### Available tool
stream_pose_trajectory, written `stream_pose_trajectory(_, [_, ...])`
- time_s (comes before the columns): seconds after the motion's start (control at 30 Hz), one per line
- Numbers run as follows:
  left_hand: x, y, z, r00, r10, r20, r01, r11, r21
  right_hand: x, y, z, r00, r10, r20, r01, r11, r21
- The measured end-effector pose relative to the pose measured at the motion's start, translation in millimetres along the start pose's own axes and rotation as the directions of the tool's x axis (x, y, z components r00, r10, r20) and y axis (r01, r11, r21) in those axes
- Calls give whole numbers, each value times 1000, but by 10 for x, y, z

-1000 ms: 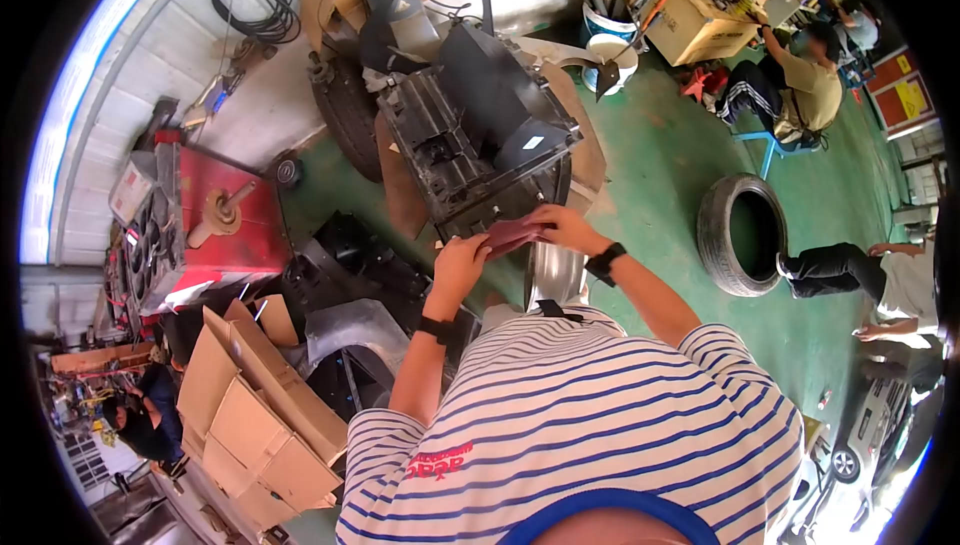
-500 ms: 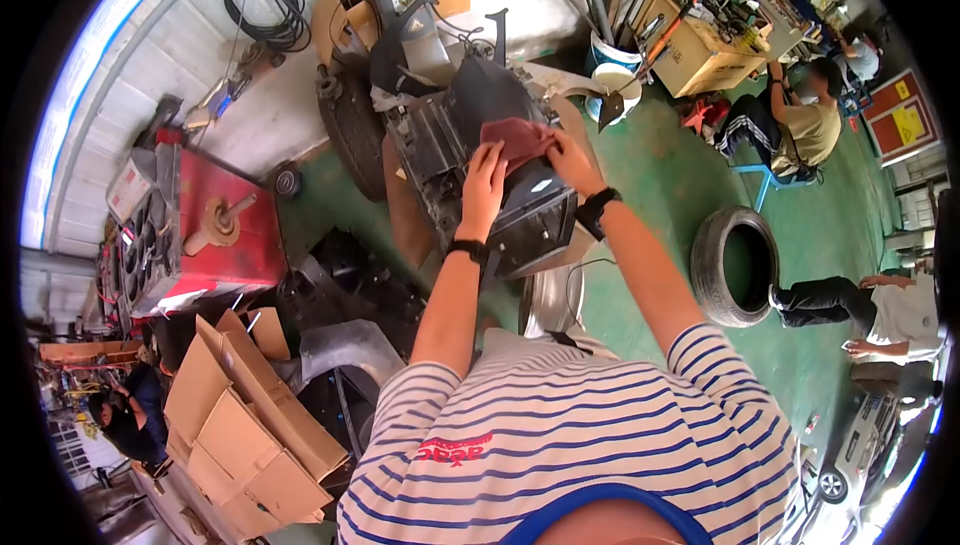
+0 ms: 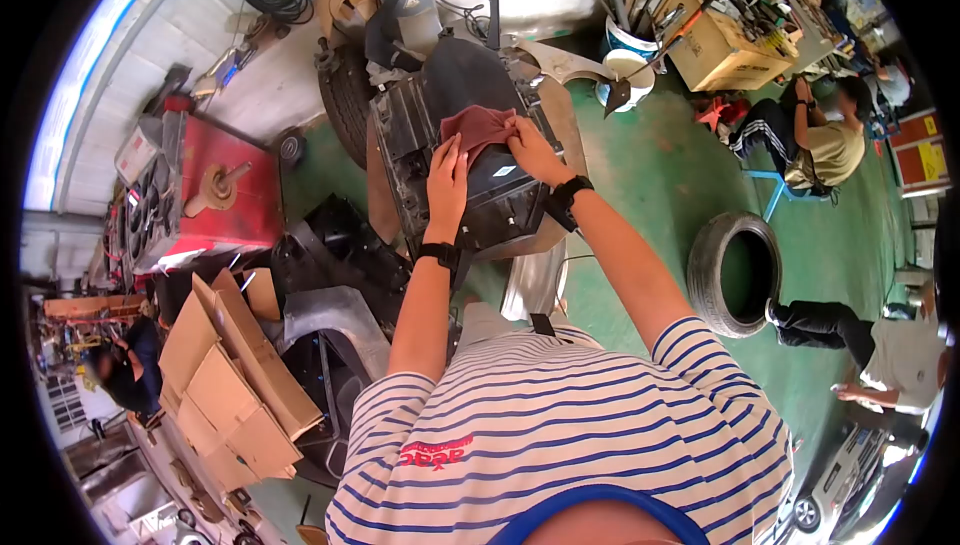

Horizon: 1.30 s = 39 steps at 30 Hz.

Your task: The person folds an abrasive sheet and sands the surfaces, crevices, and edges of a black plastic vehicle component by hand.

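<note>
A reddish-brown cloth lies spread across a black plastic car part with a smooth curved cover. My right hand pinches the cloth at its right edge. At the cloth's lower left edge, the fingers of my left hand close on it, though the exact grip is partly hidden. A small white label shows on the part just below the cloth. Brown cardboard lies under the part.
A red machine with a shaft and folded cardboard boxes stand left. To the right are a loose tyre, a white bucket and a tool-laden carton. One person sits on a blue stool; another person is at right.
Both hands and the cloth have shifted left in view, and the cloth looks more spread out. The whole scene has moved slightly as my head turned.
</note>
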<state>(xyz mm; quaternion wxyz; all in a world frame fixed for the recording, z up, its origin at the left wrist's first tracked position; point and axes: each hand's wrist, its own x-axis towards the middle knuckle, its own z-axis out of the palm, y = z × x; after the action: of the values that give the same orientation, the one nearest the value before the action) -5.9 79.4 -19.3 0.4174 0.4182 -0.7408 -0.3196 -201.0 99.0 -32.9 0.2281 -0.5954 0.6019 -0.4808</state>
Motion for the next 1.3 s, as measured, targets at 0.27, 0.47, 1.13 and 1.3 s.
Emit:
stream_pose_trajectory(0.27, [260, -86, -185, 945, 311, 105, -327, 910, 254, 317, -28, -238, 969, -47, 241, 44, 999, 16])
stream_pose_trajectory(0.47, [1307, -374, -338, 900, 348, 262, -412, 876, 251, 1244, 67, -264, 871, -8, 492, 64, 993, -98])
stream_pose_trajectory(1.13, [1359, -531, -104, 987, 106, 119, -101, 994, -53, 1161, -296, -80, 956, 240, 168, -114, 835, -538])
stream_pose_trajectory(1.3, [741, -302, -123, 972, 167, 166, -167, 986, -16, 480, -64, -94, 982, 109, 157, -64, 962, -266])
